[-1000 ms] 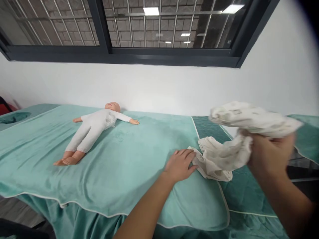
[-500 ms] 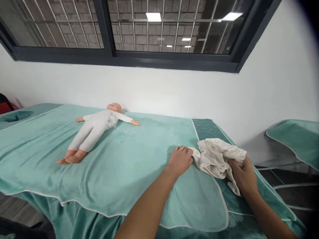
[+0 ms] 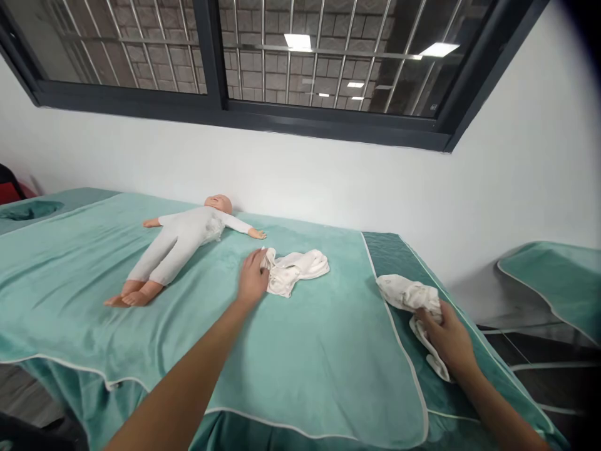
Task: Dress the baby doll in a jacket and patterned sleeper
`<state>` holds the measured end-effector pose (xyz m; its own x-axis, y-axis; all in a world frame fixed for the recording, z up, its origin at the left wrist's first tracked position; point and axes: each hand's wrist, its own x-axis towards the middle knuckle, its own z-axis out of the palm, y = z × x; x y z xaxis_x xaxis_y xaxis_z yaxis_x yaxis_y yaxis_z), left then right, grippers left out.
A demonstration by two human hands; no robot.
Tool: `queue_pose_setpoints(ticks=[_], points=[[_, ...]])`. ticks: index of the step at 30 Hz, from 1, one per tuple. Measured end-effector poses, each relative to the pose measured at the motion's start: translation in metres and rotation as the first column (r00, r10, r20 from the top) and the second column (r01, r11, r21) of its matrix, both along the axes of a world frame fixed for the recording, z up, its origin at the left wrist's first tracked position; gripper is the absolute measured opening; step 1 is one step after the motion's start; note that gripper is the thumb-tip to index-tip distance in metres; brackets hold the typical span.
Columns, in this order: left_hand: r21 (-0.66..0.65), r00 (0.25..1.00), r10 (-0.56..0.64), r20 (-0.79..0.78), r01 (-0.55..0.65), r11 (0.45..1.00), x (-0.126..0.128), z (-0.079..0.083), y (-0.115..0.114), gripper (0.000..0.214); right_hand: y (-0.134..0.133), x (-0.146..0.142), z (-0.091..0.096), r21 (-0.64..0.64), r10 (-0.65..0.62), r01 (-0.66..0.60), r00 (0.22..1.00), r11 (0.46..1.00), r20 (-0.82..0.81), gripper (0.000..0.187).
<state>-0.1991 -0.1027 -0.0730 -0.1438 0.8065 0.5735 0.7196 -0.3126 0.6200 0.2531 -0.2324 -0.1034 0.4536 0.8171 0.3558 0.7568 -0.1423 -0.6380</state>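
My left hand (image 3: 253,277) is closed on the edge of a small white baby garment (image 3: 298,268), which trails to the right across the light green cover. On the right, my right hand (image 3: 446,335) grips a second crumpled white garment (image 3: 408,293) with a faint print, over the darker green strip of the bed. The exact kind of either garment cannot be made out through the folds. A baby doll (image 3: 188,235) in a white bodysuit lies on its back to the left of my left hand, arms spread and head toward the wall.
A light green cover (image 3: 300,357) with white piping lies over the bed. Behind it stand a white wall (image 3: 328,181) and a dark-framed window (image 3: 328,128) with bars. Another green-covered surface (image 3: 554,275) is at the far right, and a red and black object (image 3: 8,188) at the far left.
My left hand has moved left toward the doll, drawing one white garment away from the bundle. My right hand keeps hold of the other garment at the right.
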Motion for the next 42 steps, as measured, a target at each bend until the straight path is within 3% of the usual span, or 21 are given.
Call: queue_pose_setpoints(ticks=[4, 8, 13, 15, 17, 19, 21, 23, 25, 26, 27, 30, 33, 35, 37, 40, 41, 42], points=[[0.032, 0.988, 0.108, -0.107, -0.106, 0.994, -0.003, -0.017, -0.006, 0.039, 0.012, -0.001, 0.018, -0.128, 0.138, -0.134, 0.990, 0.983, 0.020, 0.053], [0.087, 0.940, 0.150, -0.306, -0.130, 0.988, 0.006, -0.012, -0.013, 0.034, 0.032, 0.003, 0.016, -0.133, 0.070, -0.053, 0.989, 0.990, 0.130, 0.054], [0.013, 0.873, 0.109, -0.476, -0.117, 0.993, 0.011, 0.001, -0.014, 0.047, 0.047, -0.011, 0.005, -0.310, 0.085, 0.062, 0.895, 0.949, 0.439, 0.056], [-0.115, 0.868, 0.063, -0.492, -0.137, 0.984, 0.010, 0.011, -0.008, 0.051, 0.044, -0.022, 0.010, -0.263, 0.038, 0.117, 0.853, 0.958, 0.521, 0.061], [-0.267, 0.877, 0.034, -0.479, -0.183, 0.946, 0.007, 0.027, 0.001, 0.048, 0.038, -0.037, 0.023, -0.170, 0.028, 0.088, 0.814, 0.982, 0.581, 0.066], [-0.349, 0.884, 0.007, -0.467, -0.192, 0.917, 0.002, 0.052, 0.011, 0.033, 0.032, -0.059, 0.041, -0.113, 0.105, -0.046, 0.795, 0.993, 0.597, 0.065], [-0.336, 0.885, -0.026, -0.465, -0.149, 0.930, -0.001, 0.084, 0.017, 0.025, 0.028, -0.086, 0.064, -0.109, 0.248, -0.226, 0.794, 0.968, 0.554, 0.061], [-0.273, 0.888, -0.058, -0.456, -0.078, 0.959, 0.002, 0.123, 0.014, 0.026, 0.029, -0.117, 0.089, -0.135, 0.458, -0.444, 0.790, 0.886, 0.408, 0.068], [-0.175, 0.893, -0.124, -0.434, 0.051, 0.983, 0.010, 0.164, 0.002, 0.025, 0.034, -0.149, 0.115, -0.158, 0.679, -0.661, 0.711, 0.734, 0.184, 0.083], [-0.075, 0.904, -0.191, -0.382, 0.176, 0.982, 0.016, 0.183, -0.007, 0.023, 0.038, -0.165, 0.129, -0.141, 0.742, -0.729, 0.666, 0.670, 0.083, 0.089], [0.021, 0.904, -0.258, -0.340, 0.282, 0.959, 0.022, 0.201, -0.018, 0.022, 0.042, -0.180, 0.143, -0.092, 0.771, -0.768, 0.636, 0.634, 0.001, 0.092], [0.185, 0.880, -0.378, -0.286, 0.438, 0.880, 0.036, 0.241, -0.050, 0.016, 0.056, -0.217, 0.180, 0.113, 0.787, -0.781, 0.596, 0.614, -0.159, 0.081], [0.239, 0.881, -0.415, -0.225, 0.463, 0.853, 0.036, 0.262, -0.072, 0.014, 0.067, -0.236, 0.206, 0.205, 0.823, -0.798, 0.537, 0.566, -0.183, 0.029], [0.272, 0.901, -0.396, -0.178, 0.432, 0.860, 0.029, 0.268, -0.079, 0.014, 0.069, -0.241, 0.216, 0.220, 0.845, -0.817, 0.497, 0.533, -0.198, 0.019], [0.304, 0.913, -0.380, -0.149, 0.408, 0.861, 0.022, 0.273, -0.082, 0.015, 0.064, -0.244, 0.218, 0.195, 0.879, -0.864, 0.422, 0.464, -0.221, 0.034], [0.353, 0.920, -0.368, -0.137, 0.392, 0.849, 0.016, 0.278, -0.085, 0.015, 0.046, -0.253, 0.209, 0.098, 0.937, -0.956, 0.246, 0.277, -0.248, 0.067], [0.368, 0.923, -0.360, -0.137, 0.385, 0.846, 0.015, 0.279, -0.087, 0.016, 0.039, -0.258, 0.203, 0.064, 0.942, -0.968, 0.218, 0.241, -0.255, 0.065], [0.379, 0.926, -0.351, -0.138, 0.377, 0.845, 0.015, 0.281, -0.088, 0.016, 0.032, -0.262, 0.196, 0.038, 0.941, -0.969, 0.226, 0.243, -0.253, 0.057]])
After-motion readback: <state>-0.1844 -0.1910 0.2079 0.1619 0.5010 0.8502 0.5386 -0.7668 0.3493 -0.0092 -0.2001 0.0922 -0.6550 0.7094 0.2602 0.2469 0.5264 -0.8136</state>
